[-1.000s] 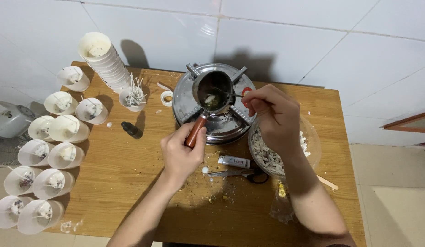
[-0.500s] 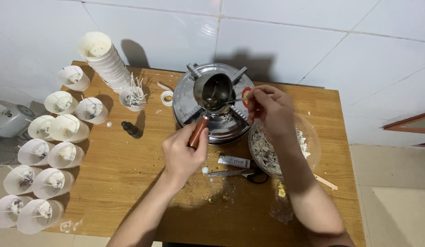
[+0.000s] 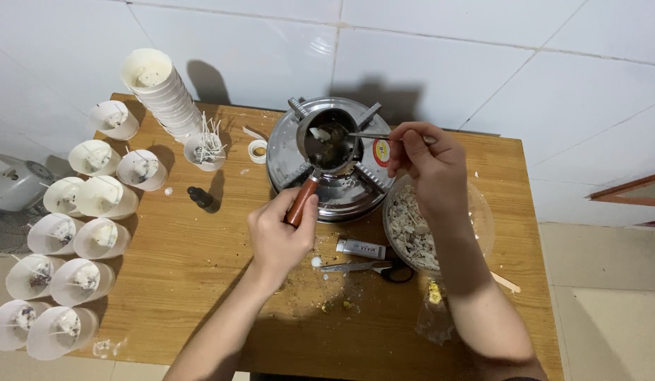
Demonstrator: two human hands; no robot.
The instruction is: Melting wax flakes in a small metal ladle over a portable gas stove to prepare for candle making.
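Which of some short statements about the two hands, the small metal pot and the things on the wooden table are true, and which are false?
1. The left hand grips the reddish-brown wooden handle of the small metal pot. True.
2. The small metal pot sits on the round silver stove. True.
3. The right hand holds the black-handled scissors. False: it holds a thin metal stirrer that reaches into the pot; the scissors lie on the wooden table.
4. The stack of white cups stands at the table's right end. False: it stands at the back left.
5. The clear bowl of pale wax pieces lies under the right forearm. True.
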